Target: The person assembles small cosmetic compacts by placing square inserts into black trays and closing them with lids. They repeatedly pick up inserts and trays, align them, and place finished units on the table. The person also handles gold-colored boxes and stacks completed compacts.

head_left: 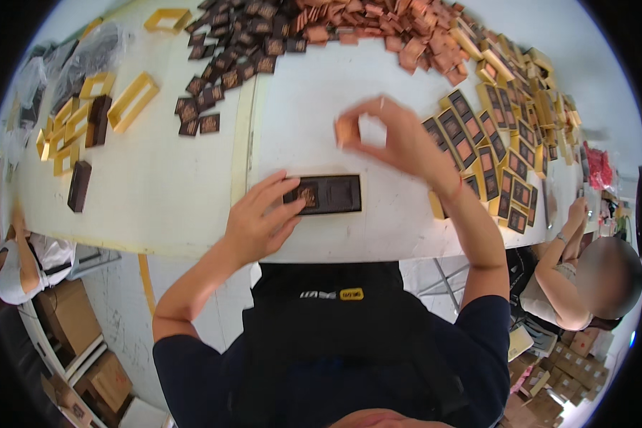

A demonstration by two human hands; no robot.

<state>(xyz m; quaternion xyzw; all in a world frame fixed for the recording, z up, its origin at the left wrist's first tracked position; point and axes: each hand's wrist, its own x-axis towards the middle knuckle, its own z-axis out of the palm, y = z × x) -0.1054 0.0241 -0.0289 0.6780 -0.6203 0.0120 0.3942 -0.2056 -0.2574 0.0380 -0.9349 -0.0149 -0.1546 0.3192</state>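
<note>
Both hands are at work over a long, black, rectangular tray (342,193) on the white tabletop (192,192), just beyond its near edge. With its left hand (259,222) splayed and unclenched, the rig rests its fingertips on the tray's nine o'clock end, partly covering a flat dark square with a copper-toned design (307,197). Its right hand (410,148), raised toward one o'clock, pinches a thin copper-coloured square (347,133) between thumb and forefinger, clear of the tray. I see a bare recess at the tray's three o'clock end.

For a clean placement, I'd keep the left fingers light but steady so the tray can't skid, grip the copper square by its edges, and level it over the recess before letting go; a tilted corner could catch on the rim.

Farther out, loose dark squares (242,46) heap at eleven o'clock and copper squares (414,43) at one. Yellow-sided boxes with dark and copper squares (486,103) crowd two o'clock, while hollow yellow frames (134,102) lie toward ten.
</note>
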